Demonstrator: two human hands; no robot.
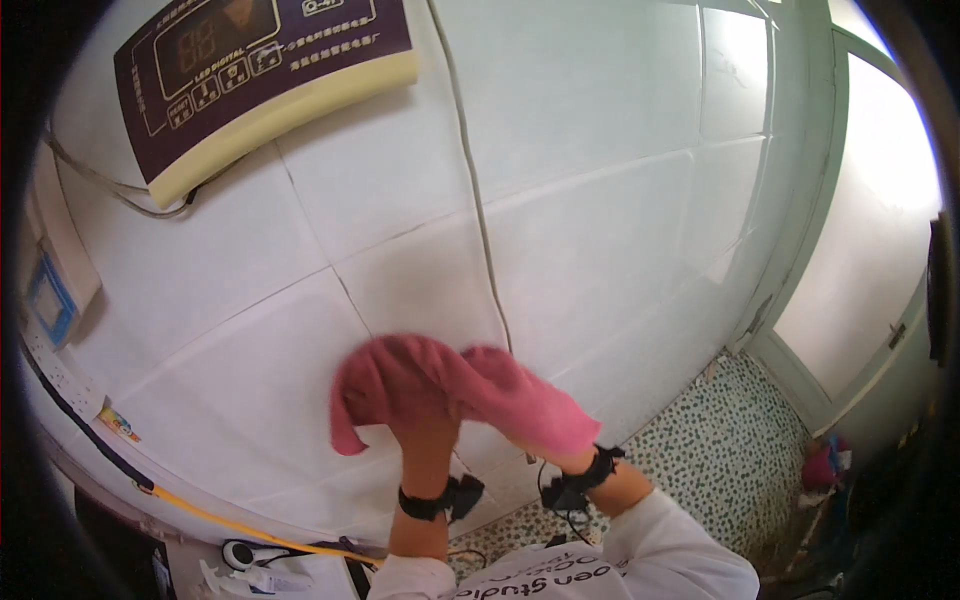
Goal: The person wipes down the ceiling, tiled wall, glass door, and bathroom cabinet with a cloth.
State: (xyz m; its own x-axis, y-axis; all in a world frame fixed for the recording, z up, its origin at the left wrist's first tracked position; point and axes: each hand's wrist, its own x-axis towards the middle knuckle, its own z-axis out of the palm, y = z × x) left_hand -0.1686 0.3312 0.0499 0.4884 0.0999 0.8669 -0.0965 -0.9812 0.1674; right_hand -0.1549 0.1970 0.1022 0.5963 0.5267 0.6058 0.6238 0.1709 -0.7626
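Note:
A pink cloth (400, 370) hangs in folds over both my hands, in front of the white tiled wall (330, 310). My left hand (427, 430) reaches up into the cloth from below. Only its wrist end shows, and a loose corner of the cloth droops to its left. The other end of the cloth stretches down to the right over my right hand (572, 460), where just the part by the wrist is bare. The fingers of both hands are hidden under the cloth. I cannot tell whether the cloth touches the wall.
A dark control panel (270, 85) with a cream edge is mounted at the upper left. A cable (468, 150) runs down the wall. Lower left are a yellow cord (230, 525) and a white bottle (270, 580). A frosted door (865, 220) stands right, beyond the speckled floor (690, 470).

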